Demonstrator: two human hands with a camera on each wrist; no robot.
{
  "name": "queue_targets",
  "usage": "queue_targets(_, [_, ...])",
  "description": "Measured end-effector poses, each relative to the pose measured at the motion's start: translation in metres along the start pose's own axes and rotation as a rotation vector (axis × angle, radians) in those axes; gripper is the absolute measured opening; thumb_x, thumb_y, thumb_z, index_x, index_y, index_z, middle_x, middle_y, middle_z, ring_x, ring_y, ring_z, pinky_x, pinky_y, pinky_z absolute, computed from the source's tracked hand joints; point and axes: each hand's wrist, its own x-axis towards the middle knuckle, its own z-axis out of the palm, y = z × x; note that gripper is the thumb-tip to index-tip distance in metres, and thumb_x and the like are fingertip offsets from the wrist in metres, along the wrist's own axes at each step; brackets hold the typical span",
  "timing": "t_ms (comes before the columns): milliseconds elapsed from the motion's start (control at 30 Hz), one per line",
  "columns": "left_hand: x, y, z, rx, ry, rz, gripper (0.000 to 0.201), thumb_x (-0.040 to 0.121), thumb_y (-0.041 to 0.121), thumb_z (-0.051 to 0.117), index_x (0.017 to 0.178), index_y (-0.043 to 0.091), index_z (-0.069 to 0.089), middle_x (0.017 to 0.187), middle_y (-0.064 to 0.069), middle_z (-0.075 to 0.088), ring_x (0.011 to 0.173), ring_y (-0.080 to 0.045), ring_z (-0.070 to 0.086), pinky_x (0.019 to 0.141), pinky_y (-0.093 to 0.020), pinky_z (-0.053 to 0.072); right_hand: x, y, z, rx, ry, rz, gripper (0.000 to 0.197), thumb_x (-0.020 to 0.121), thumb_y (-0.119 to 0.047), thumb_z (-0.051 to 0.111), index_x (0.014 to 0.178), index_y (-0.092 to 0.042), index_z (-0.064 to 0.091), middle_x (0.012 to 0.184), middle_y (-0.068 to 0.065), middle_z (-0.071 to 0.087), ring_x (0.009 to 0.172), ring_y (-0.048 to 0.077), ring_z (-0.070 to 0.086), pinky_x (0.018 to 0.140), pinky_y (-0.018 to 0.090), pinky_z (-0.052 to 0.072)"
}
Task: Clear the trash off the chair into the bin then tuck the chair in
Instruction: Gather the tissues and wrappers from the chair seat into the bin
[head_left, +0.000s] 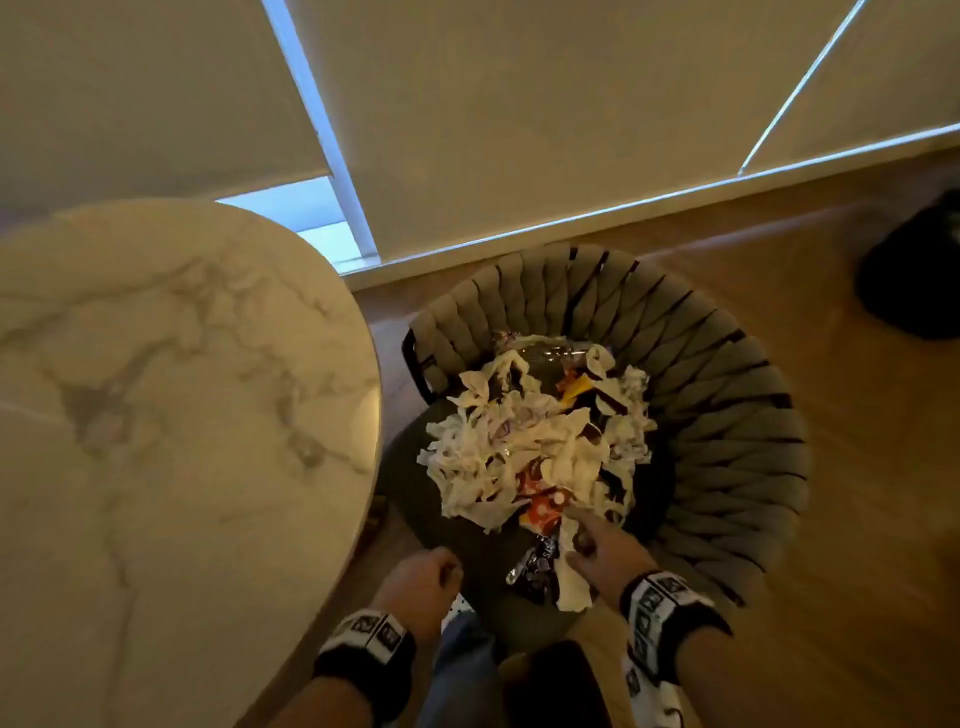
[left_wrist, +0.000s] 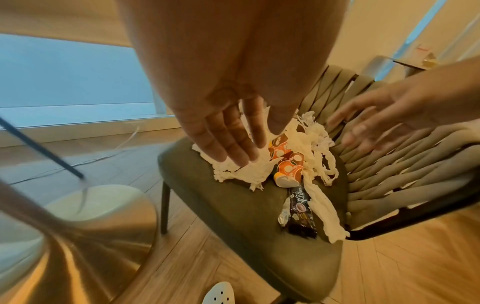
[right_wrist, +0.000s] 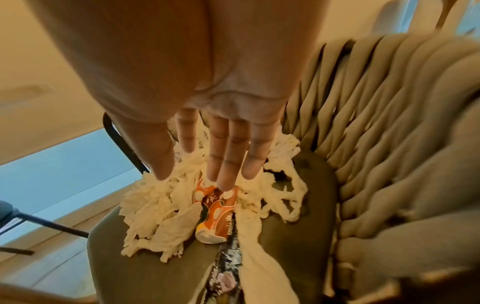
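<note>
A grey chair (head_left: 727, 415) with a woven back holds a heap of trash on its seat (left_wrist: 233, 216): crumpled white tissue (head_left: 519, 447), an orange spotted wrapper (head_left: 545, 506) and a dark snack wrapper (head_left: 537, 566) near the front edge. My left hand (left_wrist: 246, 148) hovers over the left side of the tissue (left_wrist: 241, 170) with straight fingers and holds nothing. My right hand (right_wrist: 207, 174) reaches flat over the orange wrapper (right_wrist: 215, 211), fingers straight, also empty. In the head view the left hand (head_left: 431, 571) and right hand (head_left: 592, 540) are at the seat's near edge.
A round marble table (head_left: 156, 389) stands close on the left, its brass base (left_wrist: 64, 246) beside the chair leg. A dark rounded object (head_left: 914, 270) sits on the wooden floor at far right. Blinds and a window run behind the chair.
</note>
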Motion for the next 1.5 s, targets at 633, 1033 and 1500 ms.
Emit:
queue_targets(633, [0.223,-0.008,0.050,0.109,0.258,-0.070,0.064,0.087,0.036,0.068,0.141,0.019,0.037,0.155,-0.007,0.016,0.138,-0.038,0.027,0.105,-0.054,0.043,0.191,-0.002,0.092,0.294,0.459,0.562,0.092,0.065,-0.062,0.074,0.133,-0.020,0.029,0.144,0.023,0.021,0.131,0.046,0.027,0.106,0.054,0.035])
queue_targets(1033, [0.156,-0.001,0.026,-0.185,0.391,0.138,0.054,0.088,0.038,0.050,0.137,0.015,0.050,0.119,-0.001,0.050,0.099,-0.014,0.053,0.085,-0.034,0.053,0.124,0.001,0.031,0.793,0.581,0.266,0.063,0.077,-0.017,0.080,0.131,-0.011,0.047,0.120,-0.003,0.057,0.110,0.015,0.058,0.086,0.024,0.044])
queue_targets(1500, [0.134,0.033,0.030,-0.724,0.450,0.168,0.038,0.092,0.014,0.066,0.117,0.039,0.050,0.103,0.018,0.061,0.094,0.015,0.060,0.076,-0.010,0.051,0.057,0.020,-0.015,1.195,0.696,0.127,0.045,0.079,-0.017,0.077,0.121,-0.014,0.062,0.106,-0.001,0.074,0.095,0.013,0.072,0.076,0.030,0.059])
